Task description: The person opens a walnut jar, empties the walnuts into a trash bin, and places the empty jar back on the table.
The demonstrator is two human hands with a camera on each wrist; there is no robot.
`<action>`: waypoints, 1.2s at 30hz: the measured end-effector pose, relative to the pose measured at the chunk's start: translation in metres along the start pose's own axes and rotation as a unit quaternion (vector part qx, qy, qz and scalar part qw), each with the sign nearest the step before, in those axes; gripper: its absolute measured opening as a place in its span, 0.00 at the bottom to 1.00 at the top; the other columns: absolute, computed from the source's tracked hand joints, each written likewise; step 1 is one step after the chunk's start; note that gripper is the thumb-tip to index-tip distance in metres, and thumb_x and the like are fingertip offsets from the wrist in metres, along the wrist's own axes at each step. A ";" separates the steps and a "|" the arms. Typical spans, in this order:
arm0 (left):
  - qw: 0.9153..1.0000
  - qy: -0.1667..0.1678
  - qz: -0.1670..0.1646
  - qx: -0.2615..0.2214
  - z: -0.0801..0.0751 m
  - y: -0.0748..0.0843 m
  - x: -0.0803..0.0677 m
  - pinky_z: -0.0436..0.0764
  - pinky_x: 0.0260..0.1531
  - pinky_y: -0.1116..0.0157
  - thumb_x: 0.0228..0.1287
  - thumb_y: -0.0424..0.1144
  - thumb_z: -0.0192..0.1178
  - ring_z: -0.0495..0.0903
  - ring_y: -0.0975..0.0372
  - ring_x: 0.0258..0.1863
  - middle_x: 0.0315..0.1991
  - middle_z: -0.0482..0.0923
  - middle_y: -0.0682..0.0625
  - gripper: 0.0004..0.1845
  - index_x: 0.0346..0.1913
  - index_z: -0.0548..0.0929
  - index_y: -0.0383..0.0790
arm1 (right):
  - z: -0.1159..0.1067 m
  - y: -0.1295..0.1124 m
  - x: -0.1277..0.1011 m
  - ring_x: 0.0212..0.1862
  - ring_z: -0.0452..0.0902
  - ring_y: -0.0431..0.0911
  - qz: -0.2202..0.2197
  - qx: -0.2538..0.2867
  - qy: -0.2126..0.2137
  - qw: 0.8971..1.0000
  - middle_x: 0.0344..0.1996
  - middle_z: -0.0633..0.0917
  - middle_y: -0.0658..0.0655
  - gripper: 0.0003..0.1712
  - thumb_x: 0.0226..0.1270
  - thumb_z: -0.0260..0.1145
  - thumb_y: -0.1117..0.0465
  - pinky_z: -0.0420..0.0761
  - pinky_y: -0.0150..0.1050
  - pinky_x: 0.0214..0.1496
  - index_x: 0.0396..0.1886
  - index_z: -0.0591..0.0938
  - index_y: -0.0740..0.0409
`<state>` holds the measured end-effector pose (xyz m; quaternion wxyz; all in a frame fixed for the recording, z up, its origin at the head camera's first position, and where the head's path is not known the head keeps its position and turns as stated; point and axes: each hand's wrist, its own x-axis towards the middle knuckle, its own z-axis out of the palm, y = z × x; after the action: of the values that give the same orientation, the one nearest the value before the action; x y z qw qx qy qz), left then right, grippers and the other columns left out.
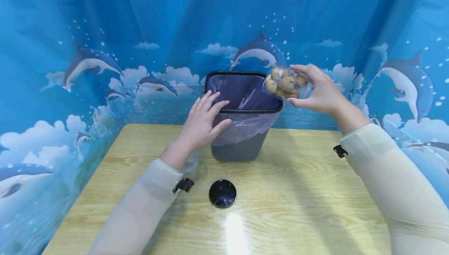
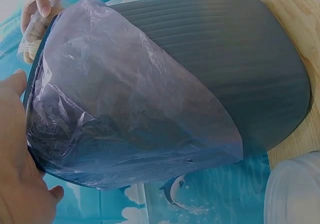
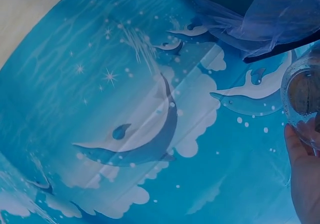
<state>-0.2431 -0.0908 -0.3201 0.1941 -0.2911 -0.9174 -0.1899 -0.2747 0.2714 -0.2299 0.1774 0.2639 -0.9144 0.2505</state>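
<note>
My right hand grips a clear jar of walnuts, tilted on its side above the right rim of a grey trash bin. The walnuts are bunched toward the jar's left end. A thin purple bag lines the bin and folds over its black rim. My left hand rests at the bin's left front rim, fingers spread; in the left wrist view the rim partly hides them. Only part of the jar and right hand shows in the right wrist view.
In front of the bin, a round black lid lies on the wooden table. A clear plastic container stands by my left wrist, partly hidden in the head view. Behind hangs a blue dolphin-print curtain.
</note>
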 end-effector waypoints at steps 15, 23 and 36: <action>1.000 0.000 -0.001 0.002 0.001 0.001 0.000 0.37 0.76 0.49 0.75 0.63 0.46 0.36 0.54 0.80 0.80 0.49 0.46 0.33 0.76 0.64 0.53 | -0.004 -0.010 0.012 0.66 0.64 0.62 -0.033 -0.064 -0.055 0.996 0.66 0.71 0.61 0.50 0.55 0.78 0.51 0.66 0.69 0.61 0.77 0.64 0.45; 1.000 -0.003 -0.004 0.006 0.002 0.000 0.000 0.37 0.76 0.49 0.75 0.64 0.45 0.36 0.55 0.80 0.80 0.47 0.48 0.33 0.76 0.63 0.55 | -0.006 -0.011 0.015 0.66 0.64 0.62 -0.041 -0.085 -0.067 0.993 0.66 0.70 0.62 0.50 0.56 0.77 0.50 0.67 0.68 0.60 0.77 0.64 0.44; 1.000 0.000 -0.007 0.007 0.001 0.001 -0.001 0.37 0.76 0.49 0.74 0.65 0.45 0.35 0.55 0.80 0.80 0.47 0.48 0.34 0.76 0.63 0.55 | -0.009 -0.018 0.020 0.66 0.63 0.63 -0.060 -0.113 -0.078 0.989 0.67 0.69 0.64 0.50 0.53 0.79 0.57 0.68 0.68 0.59 0.76 0.67 0.46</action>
<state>-0.2425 -0.0901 -0.3217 0.1945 -0.2830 -0.9207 -0.1853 -0.2789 0.2556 -0.2071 0.1486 0.3152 -0.9304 0.1132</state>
